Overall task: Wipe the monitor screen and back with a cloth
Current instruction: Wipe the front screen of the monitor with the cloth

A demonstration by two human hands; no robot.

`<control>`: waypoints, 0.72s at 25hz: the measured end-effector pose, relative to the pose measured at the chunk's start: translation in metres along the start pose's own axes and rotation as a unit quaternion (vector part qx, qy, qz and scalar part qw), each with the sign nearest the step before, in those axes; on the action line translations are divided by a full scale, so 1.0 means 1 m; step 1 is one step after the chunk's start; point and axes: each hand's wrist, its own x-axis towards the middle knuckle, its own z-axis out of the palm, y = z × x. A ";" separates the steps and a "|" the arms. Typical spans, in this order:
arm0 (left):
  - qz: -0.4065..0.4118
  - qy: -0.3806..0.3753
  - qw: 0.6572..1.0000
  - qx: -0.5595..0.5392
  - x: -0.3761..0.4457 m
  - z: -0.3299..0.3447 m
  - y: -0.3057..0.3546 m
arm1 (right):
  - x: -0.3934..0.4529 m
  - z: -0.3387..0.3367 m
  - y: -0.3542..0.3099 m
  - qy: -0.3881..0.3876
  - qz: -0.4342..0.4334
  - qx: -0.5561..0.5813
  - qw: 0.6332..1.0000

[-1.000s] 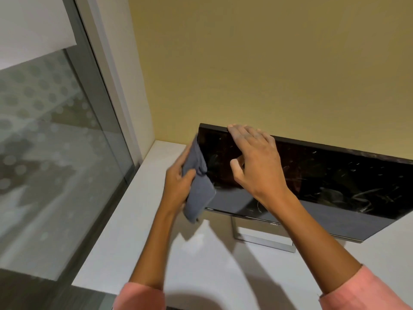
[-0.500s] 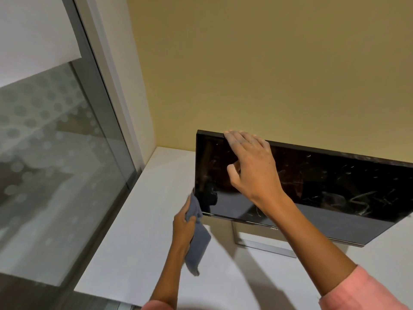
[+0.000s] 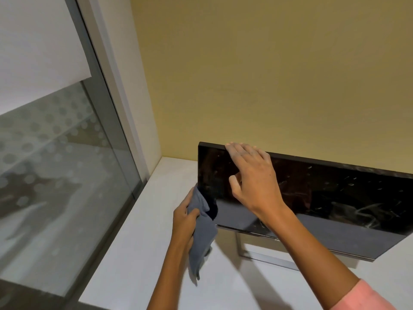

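Note:
A black monitor (image 3: 330, 198) stands on a white desk, its dark screen smudged and reflecting. My right hand (image 3: 252, 177) holds its top edge near the left corner, fingers over the rim and thumb on the screen. My left hand (image 3: 184, 220) grips a grey cloth (image 3: 202, 233) against the monitor's lower left edge; part of the cloth wraps round the side and the rest hangs down. The monitor's back is hidden.
The monitor's silver stand (image 3: 266, 256) rests on the white desk (image 3: 134, 253). A yellow wall (image 3: 268, 74) rises close behind. A glass window (image 3: 55, 175) with a dotted film and grey frame borders the desk on the left.
My left hand slid the cloth down the monitor's left edge from the upper corner to the lower corner, then rose slightly. My right hand kept its hold on the top edge.

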 end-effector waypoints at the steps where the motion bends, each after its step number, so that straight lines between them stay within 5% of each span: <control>1: 0.066 -0.020 0.998 0.012 -0.005 0.000 0.023 | 0.000 0.001 0.000 0.002 0.003 0.003 1.000; 4: 0.184 -0.079 0.980 -0.010 -0.024 0.004 0.093 | 0.000 0.000 -0.001 0.012 0.004 0.011 1.000; 10: 0.292 -0.040 0.949 0.108 -0.041 0.035 0.137 | 0.005 -0.007 0.002 0.015 0.023 0.102 0.994; 15: 0.254 -0.027 0.967 -0.015 -0.060 0.059 0.141 | 0.001 -0.038 -0.015 0.091 0.142 0.370 0.914; 18: 0.228 -0.095 0.962 -0.115 -0.090 0.071 0.146 | -0.003 -0.051 -0.027 0.003 0.153 0.553 0.819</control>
